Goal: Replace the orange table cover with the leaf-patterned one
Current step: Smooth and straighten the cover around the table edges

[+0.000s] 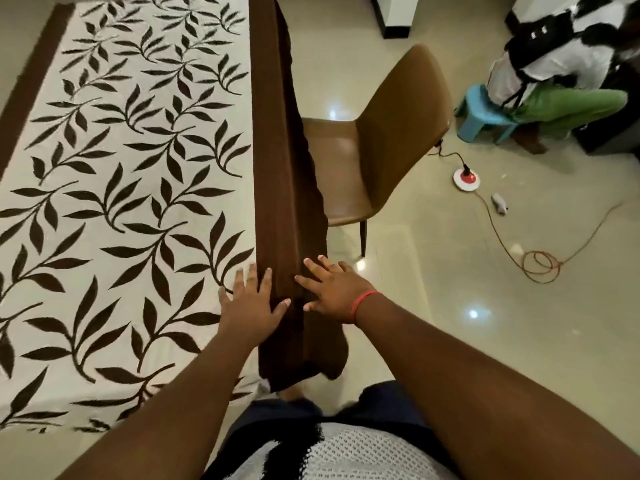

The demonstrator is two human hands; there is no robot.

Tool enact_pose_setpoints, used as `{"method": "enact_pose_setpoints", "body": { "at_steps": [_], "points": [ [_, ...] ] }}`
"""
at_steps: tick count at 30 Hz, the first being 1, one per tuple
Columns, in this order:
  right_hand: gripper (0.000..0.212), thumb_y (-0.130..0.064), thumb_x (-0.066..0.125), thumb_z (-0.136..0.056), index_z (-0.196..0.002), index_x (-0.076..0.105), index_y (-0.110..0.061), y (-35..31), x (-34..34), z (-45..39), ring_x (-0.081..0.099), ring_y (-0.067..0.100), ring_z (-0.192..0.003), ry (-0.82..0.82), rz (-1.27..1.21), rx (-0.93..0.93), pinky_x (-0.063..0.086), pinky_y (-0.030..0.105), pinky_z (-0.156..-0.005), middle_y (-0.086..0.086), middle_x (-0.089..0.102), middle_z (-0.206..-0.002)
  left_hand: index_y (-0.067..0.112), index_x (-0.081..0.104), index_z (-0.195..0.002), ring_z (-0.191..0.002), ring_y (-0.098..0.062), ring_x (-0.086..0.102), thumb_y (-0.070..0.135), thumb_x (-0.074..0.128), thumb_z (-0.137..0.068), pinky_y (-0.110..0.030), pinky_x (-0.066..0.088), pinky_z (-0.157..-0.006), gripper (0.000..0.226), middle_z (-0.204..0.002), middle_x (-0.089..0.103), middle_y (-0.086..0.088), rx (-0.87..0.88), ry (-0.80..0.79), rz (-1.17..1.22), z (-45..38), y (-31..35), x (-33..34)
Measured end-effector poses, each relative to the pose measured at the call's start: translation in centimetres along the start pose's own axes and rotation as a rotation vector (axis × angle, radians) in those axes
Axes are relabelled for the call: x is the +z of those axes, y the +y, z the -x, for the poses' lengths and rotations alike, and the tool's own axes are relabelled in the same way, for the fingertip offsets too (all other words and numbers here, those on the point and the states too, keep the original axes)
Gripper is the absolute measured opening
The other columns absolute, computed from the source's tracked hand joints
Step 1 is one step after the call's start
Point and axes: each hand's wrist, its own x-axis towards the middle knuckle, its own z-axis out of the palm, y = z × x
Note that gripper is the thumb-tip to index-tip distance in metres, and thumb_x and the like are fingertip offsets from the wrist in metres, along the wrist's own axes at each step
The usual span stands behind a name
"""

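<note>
The cream cloth printed with dark brown leaf sprays (131, 188) already lies spread over the bench, its plain brown border (273, 168) folding down over the long edge. At that border's near end both hands lie flat with fingers spread, gripping nothing: the left hand (251, 304) on top, the right hand (332, 289) over the drop, probably smoothing it to hang straight. A tan leather chair (384, 140) stands just beyond the border. No orange cover or readable writing shows.
</note>
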Motion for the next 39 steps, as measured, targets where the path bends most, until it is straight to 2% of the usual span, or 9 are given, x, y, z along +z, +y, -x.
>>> {"method": "enact_pose_setpoints", "body": {
  "at_steps": [4,7,9,12,15,21,28,33,39],
  "points": [
    [0.068,-0.058,0.036,-0.1,-0.157,0.008,-0.036,2.7,-1.5,-2.0,-0.004,0.031,-0.153,-0.028,0.009,-0.077,0.01,0.056,-0.122,0.002,-0.006,-0.167,0.03,0.005,-0.158,-0.153,-0.033,0.0,0.078,0.013,-0.086,-0.064,0.018,-0.116,0.086,-0.167,0.0,-0.007,-0.097,0.002,0.013,-1.0,1.3,0.1],
    [0.067,-0.056,0.037,-0.1,-0.157,0.009,-0.036,4.7,-2.4,-4.0,-0.004,0.031,-0.153,-0.051,0.038,-0.176,0.009,0.057,-0.121,0.001,-0.006,-0.167,0.03,0.007,-0.158,-0.153,-0.033,0.002,0.08,0.007,-0.082,-0.065,0.02,-0.115,0.091,-0.167,0.001,-0.007,-0.221,0.011,0.049,-1.3,2.4,0.6],
    [0.067,-0.055,0.038,-0.1,-0.158,0.009,-0.036,6.5,-3.0,-5.2,-0.004,0.031,-0.153,-0.065,0.064,-0.246,0.009,0.057,-0.121,0.001,-0.006,-0.167,0.03,0.006,-0.158,-0.153,-0.033,0.001,0.08,0.011,-0.083,-0.065,0.02,-0.114,0.09,-0.167,0.001,-0.006,-0.332,0.008,0.077,-1.4,4.0,0.6],
    [0.068,-0.054,0.039,-0.1,-0.158,0.007,-0.036,9.2,-4.2,-6.4,-0.006,0.031,-0.153,-0.109,0.117,-0.356,0.007,0.058,-0.121,0.001,-0.008,-0.167,0.03,0.007,-0.158,-0.153,-0.033,0.002,0.08,0.017,-0.086,-0.065,0.019,-0.114,0.088,-0.167,0.001,-0.006,-0.504,0.022,0.125,-0.6,7.2,0.8],
    [0.069,-0.054,0.04,-0.1,-0.158,0.007,-0.036,12.3,-5.7,-7.3,-0.006,0.031,-0.153,-0.124,0.159,-0.426,0.006,0.059,-0.121,0.001,-0.008,-0.167,0.032,0.006,-0.157,-0.152,-0.033,0.003,0.083,0.009,-0.081,-0.065,0.018,-0.115,0.092,-0.167,0.002,-0.005,-0.661,0.031,0.214,0.4,11.1,0.8],
    [0.07,-0.057,0.039,-0.099,-0.158,0.006,-0.036,14.7,-7.1,-7.5,-0.003,0.031,-0.153,-0.156,0.294,-0.539,0.01,0.058,-0.12,0.002,-0.007,-0.167,0.033,0.005,-0.157,-0.153,-0.033,0.002,0.082,0.015,-0.083,-0.066,0.015,-0.114,0.089,-0.167,0.002,-0.005,-0.87,0.026,0.354,3.0,19.1,1.6],
    [0.071,-0.054,0.039,-0.1,-0.158,0.003,-0.034,14.7,-6.2,-5.4,-0.001,0.031,-0.153,-0.137,0.393,-0.617,0.011,0.058,-0.121,0.002,-0.006,-0.167,0.031,0.004,-0.158,-0.153,-0.034,-0.001,0.08,0.012,-0.088,-0.066,0.006,-0.117,0.086,-0.167,0.0,-0.006,-0.995,-0.004,0.456,5.5,24.2,2.9],
    [0.073,-0.057,0.037,-0.1,-0.158,0.0,-0.033,16.6,-4.8,-3.0,-0.002,0.032,-0.153,-0.122,0.467,-0.65,0.012,0.056,-0.121,0.002,-0.008,-0.167,0.032,0.001,-0.159,-0.153,-0.034,-0.004,0.08,0.01,-0.088,-0.066,0.003,-0.117,0.086,-0.167,-0.004,-0.006,-0.997,-0.017,0.527,6.0,29.0,3.5],
    [0.073,-0.058,0.035,-0.099,-0.158,0.0,-0.034,19.6,-7.0,-2.1,-0.001,0.032,-0.153,-0.094,0.474,-0.669,0.011,0.058,-0.12,0.001,-0.008,-0.167,0.034,0.002,-0.158,-0.153,-0.032,-0.006,0.083,0.007,-0.084,-0.064,0.0,-0.117,0.089,-0.167,-0.006,-0.003,-1.047,0.022,0.601,4.7,32.0,2.0]
  ]
}}
